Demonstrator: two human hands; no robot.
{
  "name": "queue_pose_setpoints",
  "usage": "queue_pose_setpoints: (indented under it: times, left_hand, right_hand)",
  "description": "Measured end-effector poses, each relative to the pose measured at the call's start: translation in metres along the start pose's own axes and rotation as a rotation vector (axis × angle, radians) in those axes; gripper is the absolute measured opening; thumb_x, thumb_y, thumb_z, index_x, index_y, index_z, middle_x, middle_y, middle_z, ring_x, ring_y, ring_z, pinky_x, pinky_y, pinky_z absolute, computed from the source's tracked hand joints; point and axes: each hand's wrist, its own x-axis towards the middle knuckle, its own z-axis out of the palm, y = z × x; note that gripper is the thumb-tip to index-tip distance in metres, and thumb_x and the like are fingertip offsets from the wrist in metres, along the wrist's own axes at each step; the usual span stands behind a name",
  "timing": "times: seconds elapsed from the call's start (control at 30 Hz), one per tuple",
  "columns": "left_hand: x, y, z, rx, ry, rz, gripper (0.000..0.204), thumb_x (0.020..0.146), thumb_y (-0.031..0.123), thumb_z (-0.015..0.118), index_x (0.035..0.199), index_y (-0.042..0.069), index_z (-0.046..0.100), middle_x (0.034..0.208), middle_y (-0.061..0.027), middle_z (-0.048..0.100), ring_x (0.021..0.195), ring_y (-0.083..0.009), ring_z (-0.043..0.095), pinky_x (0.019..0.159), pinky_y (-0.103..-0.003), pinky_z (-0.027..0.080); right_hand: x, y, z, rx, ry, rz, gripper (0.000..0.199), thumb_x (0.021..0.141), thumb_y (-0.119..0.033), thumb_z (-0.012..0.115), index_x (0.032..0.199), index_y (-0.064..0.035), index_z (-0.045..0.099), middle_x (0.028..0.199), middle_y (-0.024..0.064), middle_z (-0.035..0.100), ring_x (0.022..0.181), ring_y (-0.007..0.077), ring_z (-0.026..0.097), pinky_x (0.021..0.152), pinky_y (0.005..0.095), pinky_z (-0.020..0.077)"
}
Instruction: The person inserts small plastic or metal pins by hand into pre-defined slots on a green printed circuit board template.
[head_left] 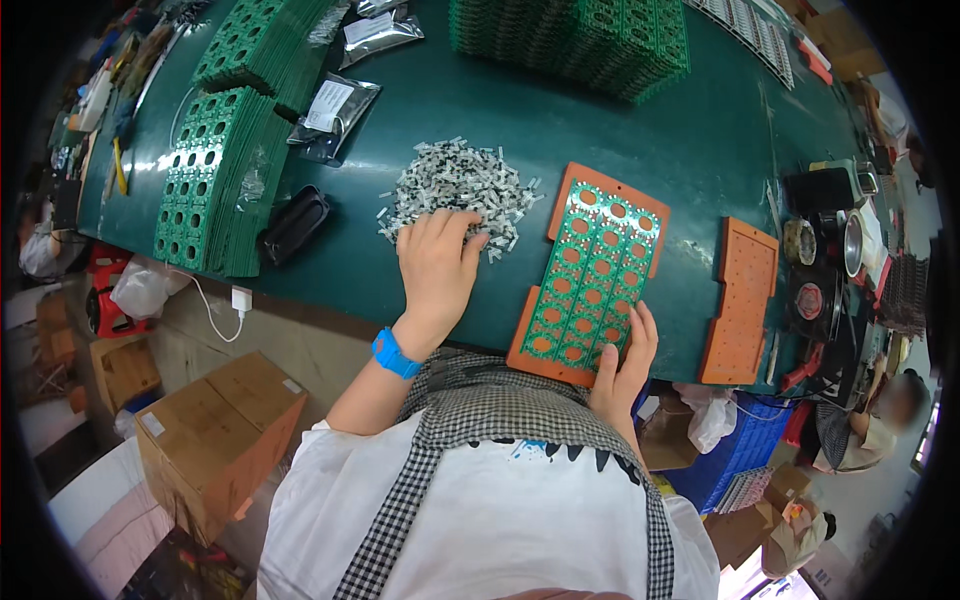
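My left hand point(437, 268), with a blue wristband point(394, 354), reaches over the near edge of a pile of small clear and grey parts point(455, 178). Its fingers are bent down onto the parts, and the thumb stands apart from the forefinger. I see nothing held between them. Right of the pile, a green circuit board panel point(594, 283) with rows of oval holes lies in an orange fixture plate point(524, 330). My right hand point(628, 362) is open at the panel's near right edge, with thumb and fingers spread and touching it.
Tall stacks of green panels stand at the left point(205, 175) and at the back point(625, 45). Silver bags point(335, 112) and a black case point(296, 222) lie beside the left stack. A second orange plate point(739, 300) lies at the right, near tools. A cardboard box point(215, 435) sits below the table.
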Motion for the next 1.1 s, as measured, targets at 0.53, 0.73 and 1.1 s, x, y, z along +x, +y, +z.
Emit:
queue_pose_setpoints:
  times: [0.53,0.73,1.1]
  left_hand:
    - [0.014,0.014,-0.007,-1.087,-0.191,-0.459,0.006,0.086,0.006,0.067,0.09,0.001,0.067,0.079,-0.0026,0.066,0.07,-0.0083,0.059,0.061,-0.022,0.047]
    - [0.019,0.012,0.003,-1.405,-0.325,-0.5,0.009,0.089,0.006,0.064,0.093,-0.001,0.067,0.081,-0.0038,0.067,0.073,-0.0081,0.061,0.063,-0.021,0.048]
    - [0.019,0.022,0.009,-0.431,-0.041,-0.123,0.024,0.084,0.008,0.067,0.106,0.003,0.061,0.116,-0.0144,0.055,0.091,-0.0269,0.06,0.073,-0.034,0.049]
  right_hand:
    - [0.117,-0.052,0.008,0.348,-0.427,-0.04,0.023,0.086,-0.002,0.064,0.108,0.0011,0.063,0.103,0.0119,0.064,0.09,0.0179,0.066,0.077,0.0273,0.0523]
    - [0.136,-0.054,0.037,0.611,-0.488,0.173,0.019,0.085,-0.006,0.068,0.102,0.0015,0.067,0.092,0.0073,0.066,0.084,0.0127,0.066,0.072,0.0251,0.0527]
    - [0.162,-0.035,0.016,0.337,-0.394,0.178,0.01,0.088,-0.004,0.064,0.095,0.004,0.065,0.088,0.0047,0.065,0.08,0.0102,0.062,0.071,0.023,0.051]
